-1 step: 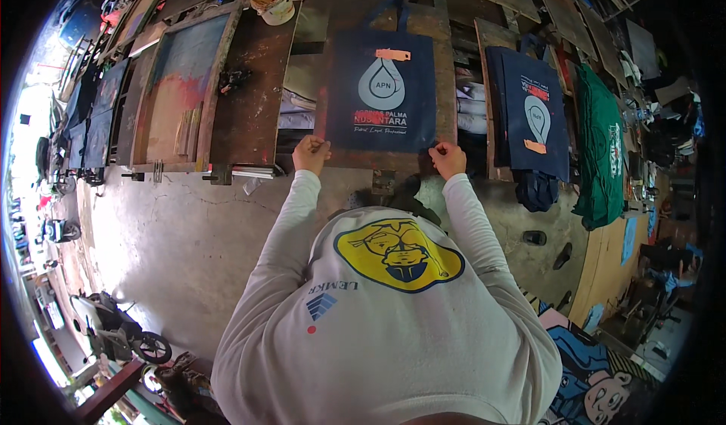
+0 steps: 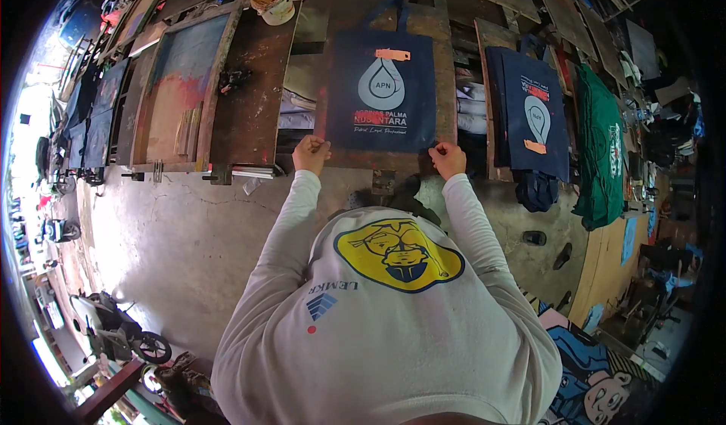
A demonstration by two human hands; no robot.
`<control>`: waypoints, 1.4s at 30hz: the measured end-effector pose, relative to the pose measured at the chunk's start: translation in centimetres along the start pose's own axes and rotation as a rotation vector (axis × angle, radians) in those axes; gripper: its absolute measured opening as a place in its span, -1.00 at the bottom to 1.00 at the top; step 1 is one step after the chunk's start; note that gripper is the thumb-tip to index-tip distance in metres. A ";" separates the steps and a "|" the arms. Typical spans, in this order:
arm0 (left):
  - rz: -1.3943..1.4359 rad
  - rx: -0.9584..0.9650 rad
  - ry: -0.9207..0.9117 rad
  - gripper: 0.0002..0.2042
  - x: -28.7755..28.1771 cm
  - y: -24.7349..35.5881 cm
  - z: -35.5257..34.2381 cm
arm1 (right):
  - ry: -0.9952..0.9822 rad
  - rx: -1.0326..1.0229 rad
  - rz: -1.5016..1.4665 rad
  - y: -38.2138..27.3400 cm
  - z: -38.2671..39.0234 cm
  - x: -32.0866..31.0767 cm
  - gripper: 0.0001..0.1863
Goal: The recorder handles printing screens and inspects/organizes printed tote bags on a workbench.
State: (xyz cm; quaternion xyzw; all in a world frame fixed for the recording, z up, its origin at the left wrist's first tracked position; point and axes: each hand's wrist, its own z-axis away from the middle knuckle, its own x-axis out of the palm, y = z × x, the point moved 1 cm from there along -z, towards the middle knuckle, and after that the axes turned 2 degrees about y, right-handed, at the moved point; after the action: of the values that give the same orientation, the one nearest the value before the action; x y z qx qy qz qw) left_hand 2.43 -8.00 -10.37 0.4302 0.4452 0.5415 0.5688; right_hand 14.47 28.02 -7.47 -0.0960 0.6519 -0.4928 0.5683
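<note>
A navy fabric tote bag (image 2: 344, 77) lies flat on a wooden board (image 2: 445, 85), its handles stretched out on the far side. A pale drop-shaped print with red and white lettering marks its front, and an orange strip (image 2: 392, 55) lies across the drop's tip. My left hand (image 2: 311, 155) is closed in a pinch at the bag's near left corner. At the near right corner my right hand (image 2: 448, 159) pinches the bag's edge in the same way. The fingertips partly hide both corners.
Right of the board lie a stack of similar navy bags (image 2: 556, 107) and a green cloth item (image 2: 597, 153). To the left is a paint-stained wooden frame (image 2: 185, 85), with a stained bucket (image 2: 272, 3) beyond it. A parked motorcycle (image 2: 121, 330) stands behind left.
</note>
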 end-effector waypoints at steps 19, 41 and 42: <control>-0.375 0.338 0.200 -0.67 1.2 3.2 2.0 | 0.110 -0.157 0.339 -2.1 0.1 -1.1 -0.70; -1.414 0.418 -0.588 0.52 8.0 8.4 -7.8 | -0.355 -0.154 0.838 -10.3 -5.8 2.8 0.02; -1.420 0.420 -0.627 0.53 8.0 8.7 -8.3 | -0.424 -0.155 0.941 -11.0 -6.4 3.0 0.00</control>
State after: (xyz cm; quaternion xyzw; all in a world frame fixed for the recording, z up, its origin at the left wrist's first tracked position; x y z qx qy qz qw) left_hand -7.54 0.38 -4.23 0.2743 0.5244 -0.1906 0.7832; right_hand 3.34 23.90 -2.02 0.0681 0.5297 -0.1041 0.8390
